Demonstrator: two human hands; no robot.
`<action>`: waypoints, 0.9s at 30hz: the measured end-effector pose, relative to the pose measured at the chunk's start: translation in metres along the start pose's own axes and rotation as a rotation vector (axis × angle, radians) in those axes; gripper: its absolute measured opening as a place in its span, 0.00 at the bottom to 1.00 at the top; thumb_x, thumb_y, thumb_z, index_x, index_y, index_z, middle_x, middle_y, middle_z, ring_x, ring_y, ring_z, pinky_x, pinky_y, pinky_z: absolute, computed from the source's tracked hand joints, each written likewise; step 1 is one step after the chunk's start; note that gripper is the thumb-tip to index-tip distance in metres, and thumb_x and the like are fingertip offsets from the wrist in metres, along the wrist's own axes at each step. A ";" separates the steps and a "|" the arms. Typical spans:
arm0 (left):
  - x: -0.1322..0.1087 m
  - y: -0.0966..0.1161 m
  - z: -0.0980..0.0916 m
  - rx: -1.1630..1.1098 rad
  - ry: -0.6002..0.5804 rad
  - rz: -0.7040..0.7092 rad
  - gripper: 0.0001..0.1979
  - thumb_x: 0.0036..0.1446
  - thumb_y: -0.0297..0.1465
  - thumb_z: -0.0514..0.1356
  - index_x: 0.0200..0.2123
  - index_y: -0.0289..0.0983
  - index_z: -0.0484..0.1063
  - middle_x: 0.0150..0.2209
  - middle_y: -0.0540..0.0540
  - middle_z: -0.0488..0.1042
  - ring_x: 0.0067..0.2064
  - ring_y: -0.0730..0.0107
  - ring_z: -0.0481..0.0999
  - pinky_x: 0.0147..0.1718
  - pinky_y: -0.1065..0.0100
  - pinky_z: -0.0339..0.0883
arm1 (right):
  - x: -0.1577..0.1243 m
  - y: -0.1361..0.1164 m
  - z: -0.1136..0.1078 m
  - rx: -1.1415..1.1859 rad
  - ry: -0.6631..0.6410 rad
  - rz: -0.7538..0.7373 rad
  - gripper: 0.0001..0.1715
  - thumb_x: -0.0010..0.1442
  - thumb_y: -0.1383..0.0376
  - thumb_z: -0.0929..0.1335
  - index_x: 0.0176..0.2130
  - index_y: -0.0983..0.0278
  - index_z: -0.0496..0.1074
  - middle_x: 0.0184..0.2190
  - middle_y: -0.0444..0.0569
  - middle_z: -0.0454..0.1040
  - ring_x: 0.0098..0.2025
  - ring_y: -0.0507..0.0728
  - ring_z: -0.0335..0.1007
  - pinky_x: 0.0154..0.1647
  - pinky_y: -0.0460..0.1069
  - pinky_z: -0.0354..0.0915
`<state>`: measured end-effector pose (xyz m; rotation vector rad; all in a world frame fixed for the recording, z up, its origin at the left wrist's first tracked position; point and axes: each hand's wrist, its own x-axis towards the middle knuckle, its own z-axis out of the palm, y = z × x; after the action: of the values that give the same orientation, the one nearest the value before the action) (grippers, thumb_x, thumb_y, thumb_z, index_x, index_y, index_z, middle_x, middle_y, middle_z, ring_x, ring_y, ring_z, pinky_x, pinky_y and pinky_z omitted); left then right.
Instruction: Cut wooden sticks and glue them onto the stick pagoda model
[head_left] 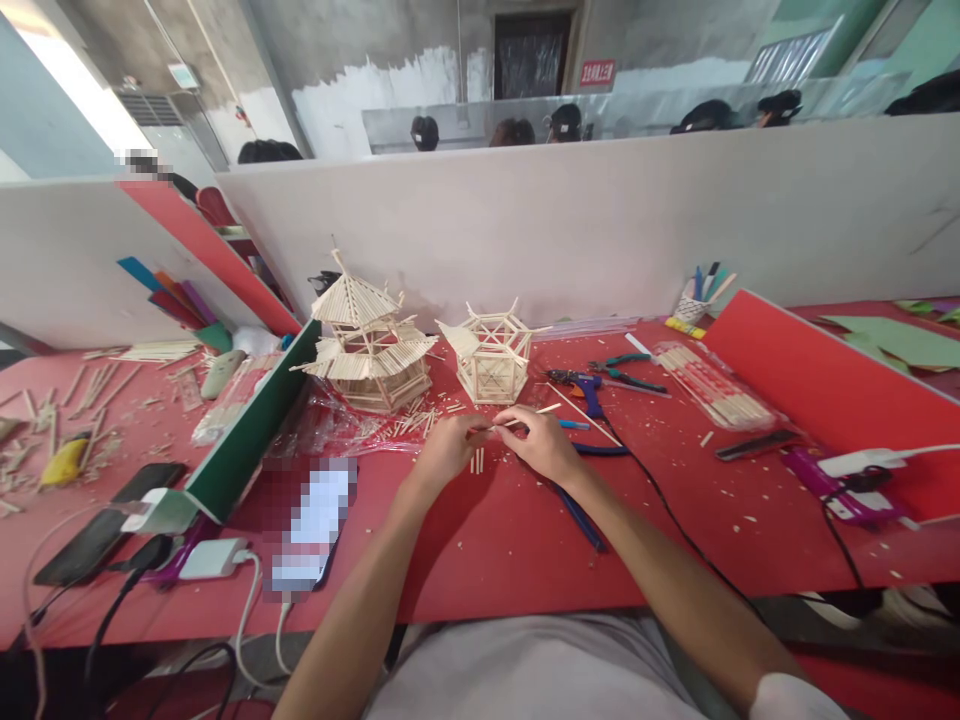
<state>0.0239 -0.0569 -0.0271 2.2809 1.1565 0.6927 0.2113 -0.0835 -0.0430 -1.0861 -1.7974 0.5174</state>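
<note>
A thin wooden stick (551,408) runs between my two hands, low over the red table. My left hand (452,450) is closed in a pinch at its left end, partly hiding it. The fingers of my right hand (541,442) grip the same stick, its tip sticking out to the right. Just below lie a few short cut sticks (478,460). Behind my hands stand a stick-built pavilion (367,365) with a tiered roof and a smaller stick frame (493,365), partly roofed. Loose stick pieces (405,425) are scattered by my left hand.
Right of my hands lie a blue glue gun (589,390) with its black cord, green-handled pliers (637,380) and a blue-handled tool (581,515). Farther right is a pack of sticks (712,385). A phone (315,525) lies left, beside a green divider (255,430).
</note>
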 end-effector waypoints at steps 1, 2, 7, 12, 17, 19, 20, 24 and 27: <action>0.000 0.001 0.000 -0.001 -0.002 0.003 0.11 0.60 0.26 0.61 0.43 0.40 0.82 0.36 0.46 0.83 0.34 0.67 0.79 0.34 0.72 0.63 | 0.000 0.000 0.000 0.002 0.000 -0.001 0.06 0.59 0.69 0.68 0.38 0.62 0.75 0.37 0.49 0.81 0.39 0.56 0.78 0.40 0.49 0.73; 0.000 0.001 0.000 -0.008 -0.002 0.006 0.11 0.60 0.26 0.61 0.43 0.40 0.82 0.36 0.46 0.83 0.33 0.68 0.78 0.33 0.72 0.63 | 0.000 0.000 0.000 0.004 -0.001 -0.001 0.06 0.59 0.69 0.68 0.38 0.61 0.75 0.37 0.49 0.81 0.39 0.56 0.78 0.40 0.49 0.73; -0.001 0.003 -0.001 -0.067 -0.006 0.007 0.10 0.61 0.28 0.61 0.42 0.40 0.82 0.36 0.47 0.83 0.33 0.69 0.78 0.33 0.72 0.63 | 0.000 -0.001 -0.001 0.012 -0.005 0.004 0.06 0.60 0.69 0.68 0.38 0.61 0.75 0.37 0.49 0.81 0.38 0.56 0.78 0.40 0.49 0.73; 0.000 0.001 -0.001 -0.049 -0.020 -0.007 0.10 0.60 0.28 0.61 0.41 0.39 0.82 0.33 0.46 0.82 0.30 0.69 0.76 0.31 0.73 0.62 | 0.000 -0.003 -0.002 0.019 -0.032 0.009 0.05 0.59 0.69 0.68 0.37 0.61 0.75 0.36 0.48 0.81 0.38 0.56 0.78 0.40 0.50 0.73; 0.001 -0.002 -0.001 -0.034 -0.030 -0.011 0.09 0.58 0.28 0.63 0.41 0.40 0.83 0.35 0.45 0.83 0.31 0.68 0.77 0.32 0.73 0.63 | 0.000 -0.004 -0.003 0.013 -0.043 0.011 0.05 0.60 0.69 0.68 0.37 0.61 0.74 0.36 0.48 0.81 0.38 0.56 0.78 0.40 0.49 0.73; 0.000 -0.003 -0.001 -0.019 -0.032 -0.012 0.09 0.59 0.28 0.63 0.41 0.40 0.83 0.34 0.45 0.83 0.31 0.68 0.77 0.31 0.73 0.63 | 0.000 -0.004 -0.002 0.016 -0.045 0.009 0.05 0.60 0.69 0.68 0.37 0.61 0.74 0.36 0.49 0.81 0.38 0.56 0.78 0.40 0.49 0.73; 0.000 -0.003 -0.001 -0.010 -0.032 -0.010 0.09 0.59 0.28 0.63 0.41 0.40 0.83 0.34 0.45 0.83 0.30 0.68 0.77 0.31 0.73 0.62 | 0.000 -0.004 -0.002 0.018 -0.043 0.009 0.05 0.60 0.69 0.68 0.37 0.62 0.74 0.36 0.49 0.81 0.38 0.56 0.78 0.40 0.49 0.73; 0.000 -0.002 -0.001 0.025 -0.033 -0.005 0.10 0.60 0.29 0.62 0.41 0.40 0.83 0.31 0.45 0.82 0.28 0.70 0.76 0.30 0.73 0.61 | 0.000 -0.003 -0.002 0.016 -0.031 0.007 0.05 0.60 0.69 0.68 0.37 0.61 0.75 0.36 0.48 0.81 0.38 0.56 0.78 0.40 0.49 0.73; -0.001 0.000 -0.001 0.043 -0.027 -0.015 0.10 0.59 0.27 0.62 0.41 0.40 0.83 0.31 0.46 0.82 0.28 0.70 0.75 0.31 0.73 0.61 | 0.000 -0.002 -0.002 0.018 -0.033 -0.001 0.05 0.60 0.69 0.68 0.37 0.61 0.75 0.36 0.48 0.81 0.39 0.56 0.78 0.40 0.49 0.73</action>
<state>0.0229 -0.0571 -0.0261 2.3071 1.1857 0.6355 0.2117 -0.0845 -0.0402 -1.0702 -1.8181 0.5534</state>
